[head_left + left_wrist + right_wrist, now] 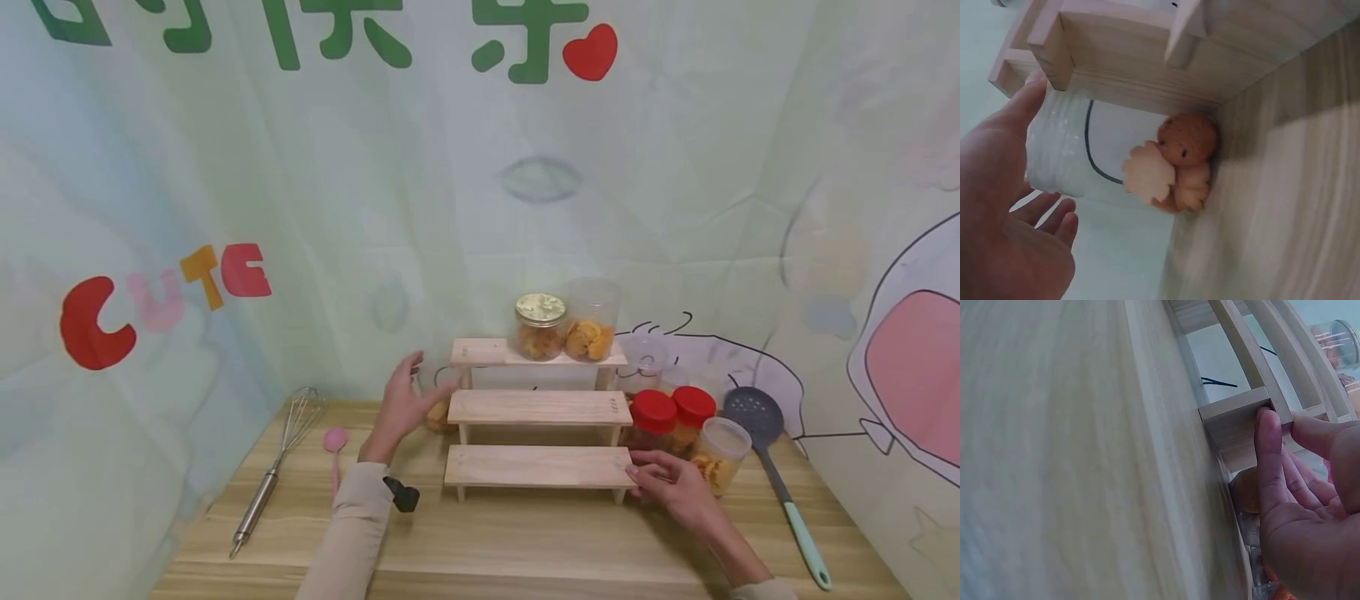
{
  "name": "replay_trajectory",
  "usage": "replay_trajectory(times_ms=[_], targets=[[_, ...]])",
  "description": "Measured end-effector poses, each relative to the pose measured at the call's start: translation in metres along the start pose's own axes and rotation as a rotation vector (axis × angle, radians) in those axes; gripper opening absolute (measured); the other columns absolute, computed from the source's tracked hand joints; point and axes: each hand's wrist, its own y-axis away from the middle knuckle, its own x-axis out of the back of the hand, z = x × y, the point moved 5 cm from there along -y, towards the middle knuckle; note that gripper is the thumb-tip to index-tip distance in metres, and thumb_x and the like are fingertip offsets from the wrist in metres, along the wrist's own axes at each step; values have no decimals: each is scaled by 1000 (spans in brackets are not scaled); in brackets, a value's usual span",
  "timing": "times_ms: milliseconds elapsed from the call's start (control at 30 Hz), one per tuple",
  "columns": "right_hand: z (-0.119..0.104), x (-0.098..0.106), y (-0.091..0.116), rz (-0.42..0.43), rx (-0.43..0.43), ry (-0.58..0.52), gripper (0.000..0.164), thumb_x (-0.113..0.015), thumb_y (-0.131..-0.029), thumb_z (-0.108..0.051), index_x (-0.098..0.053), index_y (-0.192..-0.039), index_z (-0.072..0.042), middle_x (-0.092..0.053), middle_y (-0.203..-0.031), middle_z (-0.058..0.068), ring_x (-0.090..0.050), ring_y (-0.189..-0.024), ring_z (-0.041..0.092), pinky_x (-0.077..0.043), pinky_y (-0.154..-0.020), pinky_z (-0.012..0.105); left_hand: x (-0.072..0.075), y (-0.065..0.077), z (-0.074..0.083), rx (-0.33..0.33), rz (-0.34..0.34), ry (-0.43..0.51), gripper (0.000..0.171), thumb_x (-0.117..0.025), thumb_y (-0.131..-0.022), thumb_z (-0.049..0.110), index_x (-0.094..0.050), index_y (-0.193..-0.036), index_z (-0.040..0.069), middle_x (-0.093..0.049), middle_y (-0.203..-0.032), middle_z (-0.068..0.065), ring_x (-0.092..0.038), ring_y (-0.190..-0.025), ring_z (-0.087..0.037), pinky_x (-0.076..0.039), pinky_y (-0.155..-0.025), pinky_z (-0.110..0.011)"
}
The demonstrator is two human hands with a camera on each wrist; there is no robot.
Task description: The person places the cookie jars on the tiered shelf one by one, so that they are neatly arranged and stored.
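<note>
A three-step wooden shelf (540,467) stands on the table. My right hand (678,492) pinches the right end of its lowest step; in the right wrist view thumb and index finger close on the board's corner. At the shelf's left side my left hand (405,407) is spread beside a clear jar of cookies (1060,147), its fingers extended and its thumb near the shelf's end. In the head view this jar is partly hidden by the hand and the shelf. On the top step sit a gold-lidded jar (540,329) and a taller clear jar of cookies (591,337).
Right of the shelf stand two red-lidded jars (654,412) and a clear-lidded jar (722,454). A slotted turner (765,433) lies at the far right. On the left lie a whisk (273,471) and a pink spoon (335,440). A printed cloth (420,208) hangs behind.
</note>
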Motion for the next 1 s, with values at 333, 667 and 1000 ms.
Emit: replay_trajectory(times_ms=[333, 667, 1000], targets=[[1, -1, 1, 8, -15, 1, 56, -74, -104, -13, -53, -147, 16, -80, -102, 6, -77, -87, 10, -66, -83, 28, -10, 6, -21, 65, -45, 36, 91, -77, -98, 56, -39, -163, 5, -49, -163, -30, -53, -147, -48, -47, -120, -60], [2, 1, -1, 15, -3, -7, 56, -75, -103, -12, -53, -146, 16, -81, -100, 4, -78, -86, 11, -66, -82, 28, -2, 10, -20, 67, 30, 43, 92, -82, -94, 55, -44, -160, 3, -54, -158, -28, -56, -144, -47, -49, -117, -59], [2, 0, 0, 13, -15, -11, 57, -75, -103, -13, -53, -147, 16, -81, -102, 7, -77, -87, 10, -66, -83, 29, 27, 7, -5, 41, 281, 174, 91, -85, -92, 53, -46, -157, 2, -57, -157, -23, -54, -148, -44, -45, -122, -57]])
